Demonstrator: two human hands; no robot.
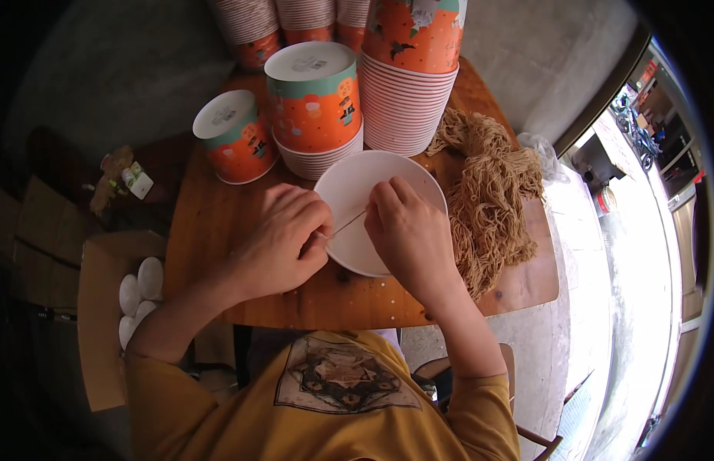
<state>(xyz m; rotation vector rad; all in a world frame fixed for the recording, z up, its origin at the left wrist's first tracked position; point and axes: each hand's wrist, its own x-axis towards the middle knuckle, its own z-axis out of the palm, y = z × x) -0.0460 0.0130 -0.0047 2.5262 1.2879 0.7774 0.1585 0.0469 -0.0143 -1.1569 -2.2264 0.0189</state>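
On the left, an open carton (99, 307) is corralling round white pieces (150, 278) beside the table (341, 307), probably within easy reach. A small orange tub (238, 147) is resting upside down on its broad rim, which is likely steadying it. Your left hand (284, 240), fingers curled closed, is pinching one end of a thin strand (349, 223), which is running straight over the open white tub (349, 180). Your right hand (410, 238) is gripping the strand between closed fingertips, seemingly balancing the pull. Beyond, a tall nested stack (408, 107) is saving space; at right, a tan hank (495, 207) is lying loose, handy for that side.
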